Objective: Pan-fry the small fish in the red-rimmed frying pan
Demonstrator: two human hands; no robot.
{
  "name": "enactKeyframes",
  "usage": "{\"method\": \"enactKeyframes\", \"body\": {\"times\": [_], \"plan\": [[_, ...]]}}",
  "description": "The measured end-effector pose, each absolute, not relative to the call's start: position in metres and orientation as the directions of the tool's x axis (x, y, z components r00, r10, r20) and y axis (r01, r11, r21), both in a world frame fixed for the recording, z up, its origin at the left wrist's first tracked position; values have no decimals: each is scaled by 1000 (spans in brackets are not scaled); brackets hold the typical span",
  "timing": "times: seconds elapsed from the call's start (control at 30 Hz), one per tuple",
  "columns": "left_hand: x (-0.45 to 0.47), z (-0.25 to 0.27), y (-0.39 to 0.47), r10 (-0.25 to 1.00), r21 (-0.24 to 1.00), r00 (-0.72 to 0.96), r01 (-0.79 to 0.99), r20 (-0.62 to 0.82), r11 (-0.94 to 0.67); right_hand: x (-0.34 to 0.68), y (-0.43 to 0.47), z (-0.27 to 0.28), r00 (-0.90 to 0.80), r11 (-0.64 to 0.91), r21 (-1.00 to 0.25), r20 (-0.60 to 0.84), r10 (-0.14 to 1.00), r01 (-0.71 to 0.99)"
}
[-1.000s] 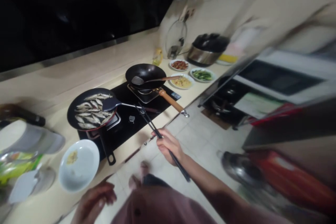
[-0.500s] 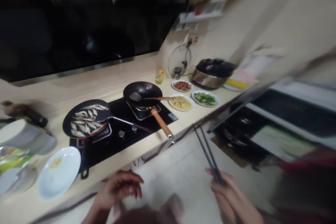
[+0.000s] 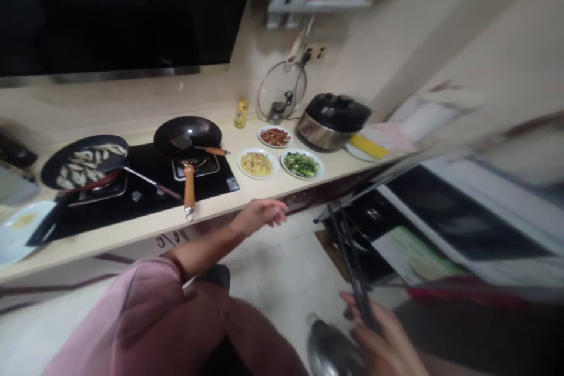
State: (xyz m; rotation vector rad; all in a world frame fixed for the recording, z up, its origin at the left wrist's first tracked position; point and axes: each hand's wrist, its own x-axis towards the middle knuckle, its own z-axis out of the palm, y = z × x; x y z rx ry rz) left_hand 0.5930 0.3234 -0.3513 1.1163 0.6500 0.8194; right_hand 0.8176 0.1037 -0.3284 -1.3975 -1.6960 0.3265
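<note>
My left hand (image 3: 261, 215) reaches out over the floor in front of the counter, holding nothing, its fingers loosely bent and apart. The nearest dish to it is a plate of pale yellow shredded food (image 3: 258, 163). In my right hand (image 3: 381, 329), at the lower right, is a pair of long dark chopsticks (image 3: 352, 264) with the tips pointing up and away. Fish (image 3: 83, 167) lie in a frying pan (image 3: 55, 158) with a spatula (image 3: 145, 180) resting in it. A wok (image 3: 207, 129) with a wooden handle holds another spatula (image 3: 181, 141).
Plates of green vegetables (image 3: 301, 164) and red-brown food (image 3: 275, 137) stand near an electric cooker (image 3: 324, 129). A glass lid (image 3: 268, 91) leans on the wall beside a yellow bottle (image 3: 241, 113). A white plate (image 3: 42, 210) is at far left. A metal, rounded object (image 3: 332, 349) is below.
The view has swung right, so the stove now sits farther left. My left hand has moved forward and right. The chopsticks stay in my right hand.
</note>
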Motion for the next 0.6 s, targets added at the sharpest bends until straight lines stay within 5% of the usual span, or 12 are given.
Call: {"method": "enactKeyframes", "body": {"times": [0.1, 0.2, 0.4, 0.6], "plan": [[643, -357, 378, 978, 985, 179, -117, -103, 125, 819, 121, -325, 160, 241, -687, 465, 871, 686], [675, -360, 450, 994, 995, -60, -43, -92, 90, 825, 141, -322, 173, 246, -674, 490, 854, 697], [684, -375, 600, 899, 992, -438, 114, 4, 51, 859, 196, -321, 1, 346, -569, 521, 854, 746], [671, -399, 721, 776, 972, -630, 206, 43, 114, 916, 290, -332, -50, 376, -549, 517, 855, 746]]}}
